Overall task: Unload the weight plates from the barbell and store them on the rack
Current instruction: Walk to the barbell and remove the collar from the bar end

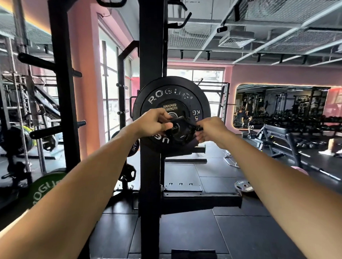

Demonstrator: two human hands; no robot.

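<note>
The barbell's end [173,115] points at me, loaded with a large black Rogue bumper plate [163,94]. A smaller Hammer Strength plate [170,107] sits in front of it. A small dark plate marked LB [177,134] is nearest me. My left hand [155,123] and my right hand [211,128] both grip a black clamp-like collar [183,122] at the sleeve's end, left hand on its left side, right hand pinching its right end. The fingers hide most of the collar.
A black rack upright [152,51] stands just behind the plates, and its base beam [200,202] lies low ahead. The left upright carries storage pegs [57,129]. A green Rogue plate [46,189] is at lower left, a small plate [243,187] lies on the floor, and a bench [278,137] stands right.
</note>
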